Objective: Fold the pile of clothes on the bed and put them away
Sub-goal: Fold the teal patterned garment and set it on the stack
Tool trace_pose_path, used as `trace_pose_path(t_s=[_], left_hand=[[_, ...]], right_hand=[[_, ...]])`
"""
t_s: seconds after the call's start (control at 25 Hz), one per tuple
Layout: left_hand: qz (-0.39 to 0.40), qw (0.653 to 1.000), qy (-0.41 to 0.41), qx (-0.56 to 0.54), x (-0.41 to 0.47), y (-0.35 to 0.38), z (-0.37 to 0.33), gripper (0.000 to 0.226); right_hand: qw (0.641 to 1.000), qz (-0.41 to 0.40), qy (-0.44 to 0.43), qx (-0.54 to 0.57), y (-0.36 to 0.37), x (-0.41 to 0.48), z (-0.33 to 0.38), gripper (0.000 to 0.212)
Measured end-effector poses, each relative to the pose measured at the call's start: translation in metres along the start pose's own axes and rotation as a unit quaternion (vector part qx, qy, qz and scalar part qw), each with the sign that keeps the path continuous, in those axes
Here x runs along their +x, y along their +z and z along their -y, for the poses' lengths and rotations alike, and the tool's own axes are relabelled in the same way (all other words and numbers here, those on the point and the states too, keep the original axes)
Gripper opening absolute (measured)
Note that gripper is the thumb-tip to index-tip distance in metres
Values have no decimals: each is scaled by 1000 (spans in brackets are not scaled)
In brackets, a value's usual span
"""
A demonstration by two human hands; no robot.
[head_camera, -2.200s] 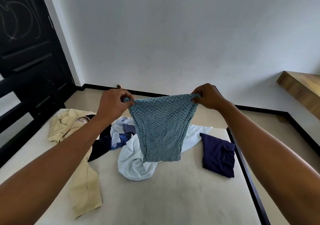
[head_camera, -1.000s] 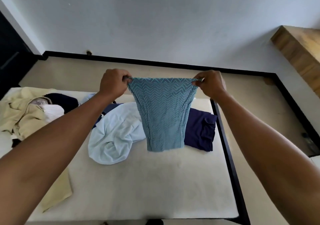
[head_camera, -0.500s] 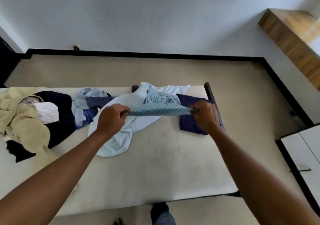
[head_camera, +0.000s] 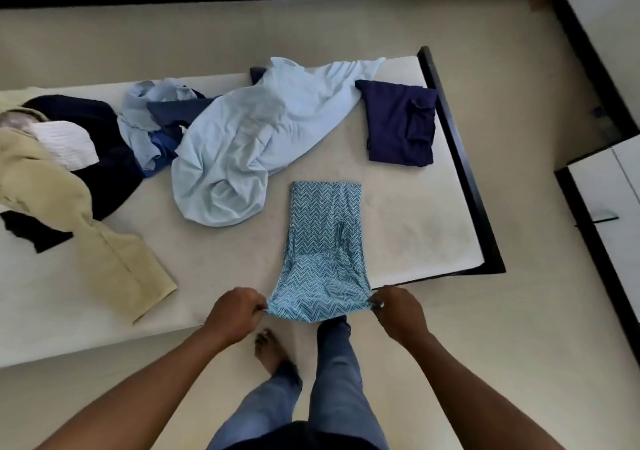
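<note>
A teal zigzag-patterned garment (head_camera: pixel 323 242) lies stretched flat on the white bed (head_camera: pixel 225 269), its near end over the front edge. My left hand (head_camera: pixel 237 313) pinches the near left corner and my right hand (head_camera: pixel 398 309) pinches the near right corner. A rumpled light blue shirt (head_camera: pixel 249 145) lies behind it. A folded navy garment (head_camera: pixel 398 127) sits at the far right corner. At the left lie beige trousers (head_camera: pixel 69 207), dark clothes (head_camera: pixel 104 159) and a small blue heap (head_camera: pixel 149 127).
The bed's black frame (head_camera: pixel 464 172) runs along the right side. A white cabinet (head_camera: pixel 609 207) stands at the right on the beige floor. My legs in jeans (head_camera: pixel 332 380) and a bare foot stand at the bed's front edge.
The garment was held up in the air by its top corners; it has been lowered and laid out flat on the bed, with my hands drawn back to the front edge.
</note>
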State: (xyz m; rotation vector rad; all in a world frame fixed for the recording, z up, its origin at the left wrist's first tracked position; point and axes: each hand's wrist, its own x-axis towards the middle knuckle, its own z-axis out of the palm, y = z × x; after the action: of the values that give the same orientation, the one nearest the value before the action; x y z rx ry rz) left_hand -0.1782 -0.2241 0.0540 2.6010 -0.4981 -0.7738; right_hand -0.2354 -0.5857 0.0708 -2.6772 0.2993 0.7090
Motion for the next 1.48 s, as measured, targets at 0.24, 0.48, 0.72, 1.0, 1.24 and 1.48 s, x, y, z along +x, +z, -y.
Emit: trace_pose_path(t_s=[0.24, 0.48, 0.72, 1.0, 1.24, 1.48], left_hand=[[-60, 997, -23, -31, 63, -55, 2, 15], [-139, 980, -89, -112, 202, -97, 15, 11], [-164, 965, -149, -142, 345, -55, 50, 19], [-43, 900, -375, -220, 339, 35, 45, 39], [70, 805, -413, -421, 305, 85, 36, 77], [97, 782, -382, -483, 295, 62, 26, 44]], right_hand=[[998, -31, -30, 35, -41, 63, 1, 14], [991, -47, -86, 88, -78, 226, 0, 7], [992, -32, -31, 114, -36, 382, -16, 12], [954, 42, 211, 209, 21, 381, -32, 49], [890, 144, 278, 331, 72, 337, -34, 83], [845, 158, 307, 409, 64, 311, -23, 42]])
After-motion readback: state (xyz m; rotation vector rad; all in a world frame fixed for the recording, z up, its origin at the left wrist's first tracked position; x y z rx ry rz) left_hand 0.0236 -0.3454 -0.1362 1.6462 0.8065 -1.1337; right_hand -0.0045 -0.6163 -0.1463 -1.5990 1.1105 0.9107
